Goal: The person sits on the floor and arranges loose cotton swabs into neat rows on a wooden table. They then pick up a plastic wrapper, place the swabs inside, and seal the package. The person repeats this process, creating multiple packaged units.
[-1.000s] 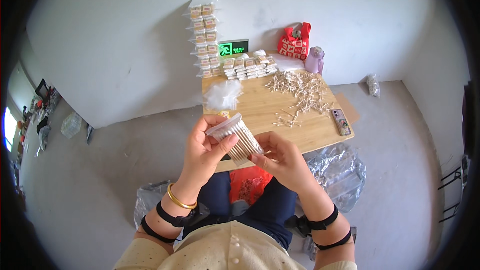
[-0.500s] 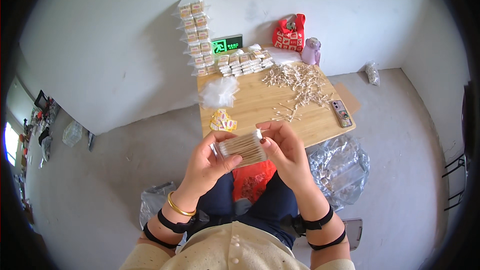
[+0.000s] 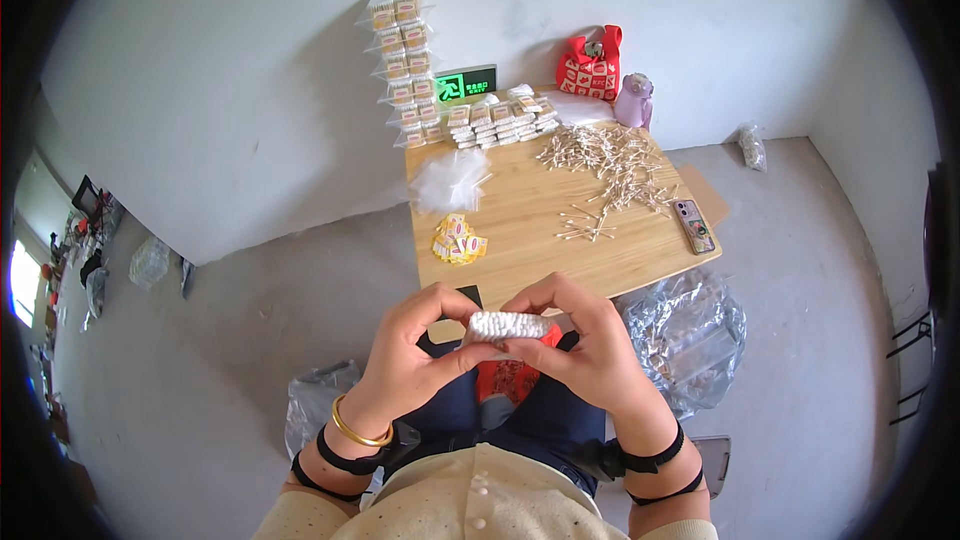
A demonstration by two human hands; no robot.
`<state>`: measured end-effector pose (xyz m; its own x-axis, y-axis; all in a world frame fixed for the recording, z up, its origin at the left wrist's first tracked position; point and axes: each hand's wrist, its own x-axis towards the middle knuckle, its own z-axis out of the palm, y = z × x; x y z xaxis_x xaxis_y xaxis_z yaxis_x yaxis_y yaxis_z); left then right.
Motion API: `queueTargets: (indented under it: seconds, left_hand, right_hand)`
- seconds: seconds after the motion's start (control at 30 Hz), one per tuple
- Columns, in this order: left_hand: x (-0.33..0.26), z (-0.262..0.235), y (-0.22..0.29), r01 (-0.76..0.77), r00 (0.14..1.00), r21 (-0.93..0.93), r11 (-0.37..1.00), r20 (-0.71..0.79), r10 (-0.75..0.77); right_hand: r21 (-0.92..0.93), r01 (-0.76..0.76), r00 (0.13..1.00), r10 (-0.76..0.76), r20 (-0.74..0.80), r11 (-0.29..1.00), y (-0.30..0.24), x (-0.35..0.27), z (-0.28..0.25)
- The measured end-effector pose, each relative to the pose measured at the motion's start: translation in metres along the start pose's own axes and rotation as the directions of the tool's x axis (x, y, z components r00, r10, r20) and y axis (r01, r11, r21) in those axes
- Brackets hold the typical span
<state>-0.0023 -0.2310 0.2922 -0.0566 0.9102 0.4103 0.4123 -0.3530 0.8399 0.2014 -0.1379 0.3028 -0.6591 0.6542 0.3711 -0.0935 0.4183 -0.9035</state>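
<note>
Between my two hands is a bundle of cotton swabs, its white tips turned up in a tight block. My left hand grips one end, thumb in front and fingers behind. At the other end my right hand pinches it in the same way. The clear bag around the bundle hardly shows from this angle. Beyond my hands, small yellow-and-white cards lie in a pile on the wooden table. Behind them rests a heap of clear plastic bags. Loose cotton swabs are scattered to the right.
Packed swab bags form a tall stack and a lower pile at the table's back. A green exit sign, red bag and purple object stand there too. A phone lies near the right edge; a plastic sack is below.
The swab bundle has come nearer to me and tipped, so its tips now face up instead of its sticks showing. My right hand has moved from the tips to the bundle's end.
</note>
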Motion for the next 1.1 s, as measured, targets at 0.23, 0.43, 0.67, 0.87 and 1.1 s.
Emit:
queueTargets:
  seconds: [0.23,0.43,0.67,0.87,1.1]
  left_hand:
    - [-0.009,0.001,0.005,-0.073,0.997,-0.073,0.995,-0.020,0.072]
    - [-0.009,0.000,0.022,-0.183,0.981,0.100,0.978,-0.046,0.188]
    - [-0.012,0.000,0.028,-0.234,0.962,0.278,0.932,-0.073,0.263]
    - [-0.011,-0.002,0.037,-0.270,0.945,0.434,0.860,-0.052,0.323]
    - [-0.014,-0.006,0.036,-0.221,0.970,0.280,0.934,-0.038,0.241]
  right_hand:
    - [-0.088,0.146,0.989,-0.146,0.003,0.985,-0.012,-0.006,0.006]
    - [-0.278,0.237,0.963,-0.263,-0.061,0.931,-0.025,-0.012,0.012]
    - [-0.495,0.368,0.915,-0.401,0.043,0.787,-0.028,-0.012,0.009]
    - [-0.590,0.425,0.890,-0.434,0.137,0.686,-0.037,-0.009,0.006]
    - [-0.537,0.413,0.907,-0.382,0.175,0.736,-0.043,-0.008,0.004]
